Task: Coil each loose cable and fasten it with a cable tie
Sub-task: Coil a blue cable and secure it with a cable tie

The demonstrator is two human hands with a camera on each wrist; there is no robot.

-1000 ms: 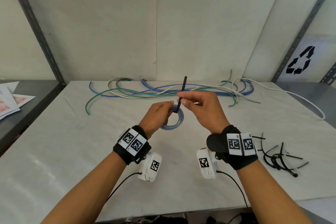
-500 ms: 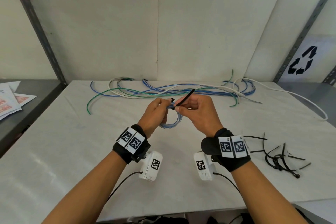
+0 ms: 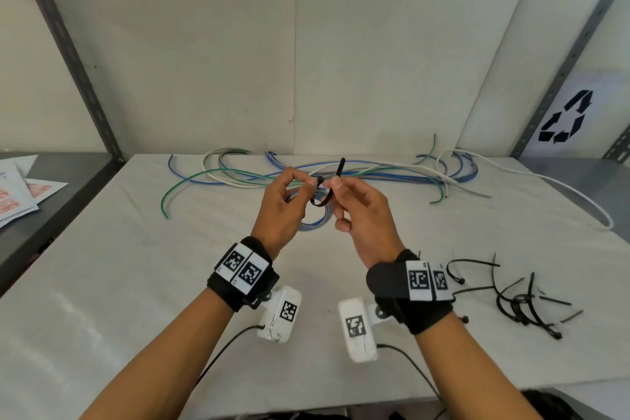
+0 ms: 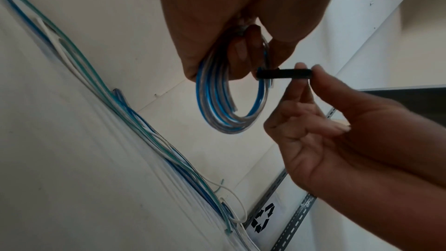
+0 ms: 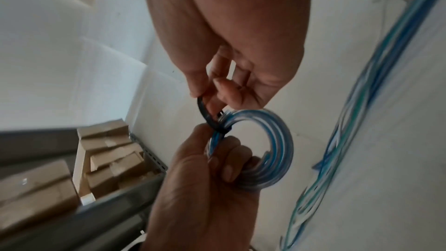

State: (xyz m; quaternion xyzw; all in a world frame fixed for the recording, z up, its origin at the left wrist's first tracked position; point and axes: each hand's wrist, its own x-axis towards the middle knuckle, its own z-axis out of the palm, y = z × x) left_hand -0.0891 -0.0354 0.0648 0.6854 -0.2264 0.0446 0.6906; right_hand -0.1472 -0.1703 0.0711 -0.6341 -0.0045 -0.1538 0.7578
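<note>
Left hand [image 3: 278,211] grip curled round the coiled blue-and-clear cable [image 4: 231,102], above the white table [image 3: 102,283] | right hand [image 3: 363,215] pinches black plastic cable tie [image 3: 325,196] | right wrist view alone shows tie looping the coil

No words or numbers can be read. A black recycling sign [image 3: 564,121] stands on the white panel at the right — square coded markers [image 3: 242,268] sit on both wristbands.

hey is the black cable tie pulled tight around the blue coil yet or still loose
Still loose. The cable tie bows out in an open loop beside the blue coil, its tail pinched by the right hand; the left hand holds the coil.
</note>
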